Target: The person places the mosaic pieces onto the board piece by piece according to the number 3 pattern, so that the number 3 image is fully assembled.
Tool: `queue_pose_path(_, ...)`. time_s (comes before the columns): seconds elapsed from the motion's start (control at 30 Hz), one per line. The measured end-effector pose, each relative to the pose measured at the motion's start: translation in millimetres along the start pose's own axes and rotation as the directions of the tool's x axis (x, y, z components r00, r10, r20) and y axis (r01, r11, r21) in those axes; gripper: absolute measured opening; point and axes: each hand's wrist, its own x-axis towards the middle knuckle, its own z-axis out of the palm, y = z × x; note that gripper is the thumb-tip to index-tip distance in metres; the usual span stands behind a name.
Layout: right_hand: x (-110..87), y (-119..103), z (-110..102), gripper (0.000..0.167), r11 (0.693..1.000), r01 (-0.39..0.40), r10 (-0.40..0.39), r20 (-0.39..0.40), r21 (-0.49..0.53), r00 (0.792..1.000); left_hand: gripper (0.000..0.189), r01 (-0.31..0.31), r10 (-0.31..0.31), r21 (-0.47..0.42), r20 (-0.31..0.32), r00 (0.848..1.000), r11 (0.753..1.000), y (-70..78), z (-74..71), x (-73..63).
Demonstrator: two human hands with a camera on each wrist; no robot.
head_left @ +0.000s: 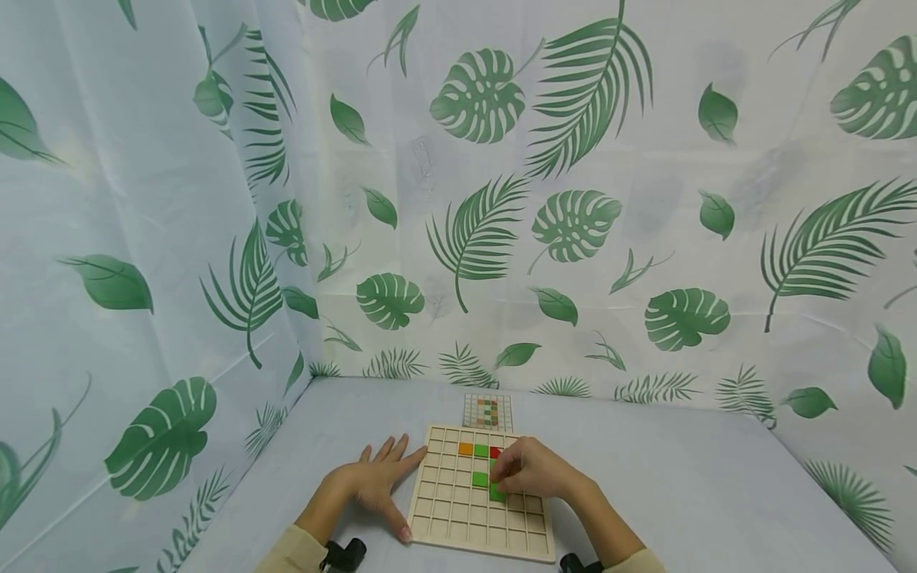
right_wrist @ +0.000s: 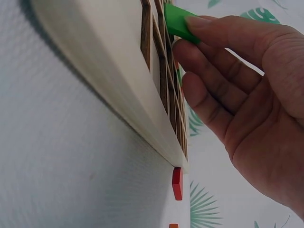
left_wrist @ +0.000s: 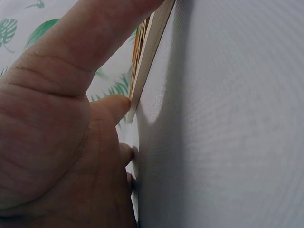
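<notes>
A pale wooden grid board (head_left: 449, 528) lies on the table with coloured square tiles in its cells. An orange tile (head_left: 466, 449), a green tile (head_left: 481, 450) and a partly covered red tile (head_left: 495, 452) sit in one upper row. Lower down is another green tile (head_left: 480, 479). My right hand (head_left: 533, 469) is over the board's right half, pinching a green tile (right_wrist: 178, 23) between thumb and fingers, tilted at the grid. With fingers spread, my left hand (head_left: 376, 483) rests at the board's left edge, thumb by the near corner and a fingertip at the side.
Behind the board lies a small pattern card (head_left: 469, 412) with a grid of coloured squares. A red tile (right_wrist: 177, 184) is on the table just past the board's edge, with an orange-red piece (right_wrist: 173, 225) nearby. Leaf-printed curtains (head_left: 501, 239) enclose the table at back and sides.
</notes>
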Motion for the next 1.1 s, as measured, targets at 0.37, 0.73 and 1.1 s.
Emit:
queue_pose_path(0.37,-2.4,-3.1,0.8,0.008,1.000,0.005,-0.006,0.028,0.028,1.000,0.133,0.009,-0.009,0.000,0.000,1.000,1.000,0.4,0.8,0.0)
queue_pose_path(0.73,-1.1,-2.8,1.2,0.010,0.999,-0.015,0.012,0.050,0.048,0.999,0.134,0.003,-0.003,0.001,0.000,1.000,1.000,0.5,0.0,-1.1)
queue_pose_path(1.1,-0.4,-1.4,1.5,0.015,0.999,-0.037,0.037,0.049,-0.007,0.998,0.134,0.006,-0.006,0.002,0.002,1.000,1.000,-0.3,0.3,-0.2)
